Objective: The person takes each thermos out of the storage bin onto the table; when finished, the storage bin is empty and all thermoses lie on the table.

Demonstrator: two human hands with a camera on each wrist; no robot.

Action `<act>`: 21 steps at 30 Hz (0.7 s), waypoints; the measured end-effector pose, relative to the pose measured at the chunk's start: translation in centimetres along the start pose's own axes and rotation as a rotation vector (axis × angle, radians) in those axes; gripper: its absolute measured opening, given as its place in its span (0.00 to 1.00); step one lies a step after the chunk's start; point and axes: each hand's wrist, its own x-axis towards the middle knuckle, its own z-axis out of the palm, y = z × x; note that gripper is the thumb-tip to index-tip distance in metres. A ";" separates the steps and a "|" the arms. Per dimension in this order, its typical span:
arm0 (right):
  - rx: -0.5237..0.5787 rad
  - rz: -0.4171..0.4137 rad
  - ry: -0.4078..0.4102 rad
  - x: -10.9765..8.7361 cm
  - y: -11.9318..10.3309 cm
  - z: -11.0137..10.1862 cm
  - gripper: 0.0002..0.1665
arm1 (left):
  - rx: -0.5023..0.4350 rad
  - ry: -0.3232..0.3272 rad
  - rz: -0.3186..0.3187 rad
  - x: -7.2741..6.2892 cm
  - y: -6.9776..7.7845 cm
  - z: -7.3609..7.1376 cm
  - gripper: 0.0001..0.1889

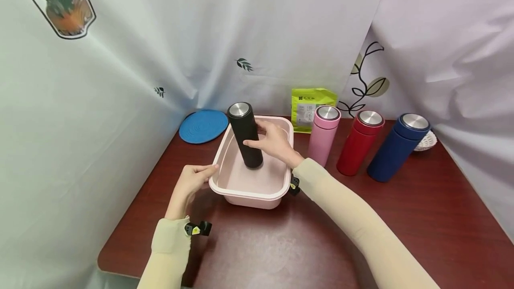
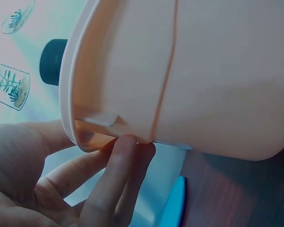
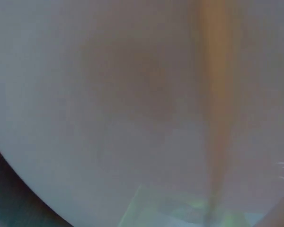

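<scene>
A pale pink plastic basin (image 1: 250,196) sits on the table, with a black thermos (image 1: 246,135) inside it, its steel-topped lid above the rim. My right hand (image 1: 277,142) reaches over the basin's right wall and holds the thermos around its middle, thumb across the near side. At the near left corner my left hand (image 1: 194,182) pinches the basin's rim. From below, the left wrist view has the left fingers (image 2: 116,175) pressed under the rim, with the dark thermos lid (image 2: 53,61) poking out beyond. The right wrist view is blurred, filled mostly by the basin's wall (image 3: 109,142).
To the right stand pink (image 1: 323,137), red (image 1: 359,144) and blue (image 1: 397,148) thermoses. Behind them are a green packet (image 1: 307,101) and a white woven basket (image 1: 426,142). A blue round mat (image 1: 202,126) lies at the back left. Printed cloth (image 1: 168,35) hangs around the table (image 1: 277,249).
</scene>
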 end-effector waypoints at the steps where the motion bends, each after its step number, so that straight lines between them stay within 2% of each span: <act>1: 0.010 -0.004 0.001 0.0 -0.2 -0.1 0.39 | -0.001 0.000 0.003 0.0 0.0 0.0 0.24; 8: 0.038 -0.040 0.027 -0.4 -1.4 -1.3 0.39 | -0.017 -0.012 0.002 0.1 0.0 -0.1 0.24; 12: 0.056 -0.037 0.042 -0.7 -1.4 -1.9 0.41 | -0.017 -0.009 0.001 0.2 0.0 0.0 0.24; 21: 0.089 -0.067 0.063 -1.8 -1.3 -2.8 0.36 | -0.013 -0.009 0.012 0.3 -0.3 -0.2 0.24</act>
